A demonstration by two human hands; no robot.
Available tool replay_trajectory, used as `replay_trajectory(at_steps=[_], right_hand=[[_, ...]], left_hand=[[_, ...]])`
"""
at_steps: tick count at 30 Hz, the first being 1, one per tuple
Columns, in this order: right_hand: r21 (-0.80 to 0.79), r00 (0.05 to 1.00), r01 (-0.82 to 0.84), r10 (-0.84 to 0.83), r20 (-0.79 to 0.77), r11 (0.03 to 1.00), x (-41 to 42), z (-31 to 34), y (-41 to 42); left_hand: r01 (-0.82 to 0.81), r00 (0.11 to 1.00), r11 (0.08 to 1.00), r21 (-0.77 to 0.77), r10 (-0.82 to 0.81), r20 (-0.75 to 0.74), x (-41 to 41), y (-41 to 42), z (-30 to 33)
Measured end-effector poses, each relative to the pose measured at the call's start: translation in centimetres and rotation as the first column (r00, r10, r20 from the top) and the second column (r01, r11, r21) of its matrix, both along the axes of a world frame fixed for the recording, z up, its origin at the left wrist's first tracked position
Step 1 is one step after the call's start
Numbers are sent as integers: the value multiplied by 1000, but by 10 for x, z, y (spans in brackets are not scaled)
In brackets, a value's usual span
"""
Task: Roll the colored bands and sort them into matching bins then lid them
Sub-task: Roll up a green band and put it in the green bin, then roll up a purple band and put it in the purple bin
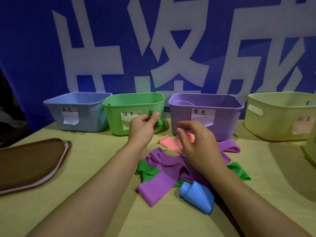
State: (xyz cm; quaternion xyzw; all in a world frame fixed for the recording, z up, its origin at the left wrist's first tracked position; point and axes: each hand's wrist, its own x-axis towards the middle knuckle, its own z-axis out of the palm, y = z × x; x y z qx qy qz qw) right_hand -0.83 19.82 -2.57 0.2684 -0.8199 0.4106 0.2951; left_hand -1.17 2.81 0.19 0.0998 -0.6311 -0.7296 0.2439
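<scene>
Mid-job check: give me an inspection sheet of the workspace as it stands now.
Surface: yellow cloth covers the table.
Job's things: blue bin, green bin, purple bin and yellow bin stand unlidded; loose bands lie piled; stacked lids at left.
Clutter: nothing seen.
Hands: left hand holds a rolled green band before the green bin; right hand empty above the pile.
Cables: nothing seen.
Surroundings: blue banner behind.

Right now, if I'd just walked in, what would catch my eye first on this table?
Probably the row of pastel bins at the back: blue bin, green bin, purple bin and yellow bin. In front of the green one, the left hand holds a rolled green band. Under the empty right hand lies a tangle of loose bands.
</scene>
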Motion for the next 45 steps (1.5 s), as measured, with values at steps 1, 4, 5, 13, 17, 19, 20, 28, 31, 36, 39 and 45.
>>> replay_trajectory(at_steps=[1, 4, 5, 13, 17, 19, 20, 28, 31, 36, 39, 45], right_hand=[[25, 1000, 10, -10, -2, 1000, -1, -1, 0], [71, 1000, 12, -11, -9, 997, -3, -3, -1], [77, 1000, 10, -9, -13, 997, -3, -2, -1], [106, 999, 0, -5, 46, 994, -5, -4, -1], [140, 999, -1, -6, 50, 990, -4, -4, 0], [151, 999, 3, -10, 50, 988, -5, -4, 1], [155, 998, 3, -12, 54, 988, -5, -4, 1], [188, 995, 2, -21, 100, 982, -7, -4, 2], [188, 993, 4, -25, 112, 982, -7, -3, 2], [193, 992, -6, -18, 127, 981, -6, -2, 3], [208, 991, -7, -21, 134, 978, -6, -2, 3], [263, 983, -19, -31, 183, 965, -4, 1, 7]], left_hand=[[-30, 1000, 996, -80, 29, -4, -1, -6, 8], [-82, 997, 962, -261, 79, -24, -7, -28, 38], [-96, 995, 935, -341, 95, -19, -11, -36, 47], [-89, 973, 600, -795, 223, 60, -43, -79, 92], [-53, 960, 537, -842, 258, 104, -59, -92, 83], [-49, 955, 536, -843, 272, 118, -65, -97, 79], [-51, 953, 535, -844, 279, 119, -68, -99, 78], [-87, 952, 535, -840, 294, 89, -76, -104, 65], [-140, 955, 557, -818, 294, 37, -70, -99, 63], [-202, 974, 691, -694, 215, -69, -40, -67, 58], [-139, 990, 794, -591, 131, -57, -21, -43, 41], [102, 995, 858, -503, -89, 50, 0, -9, -7]])
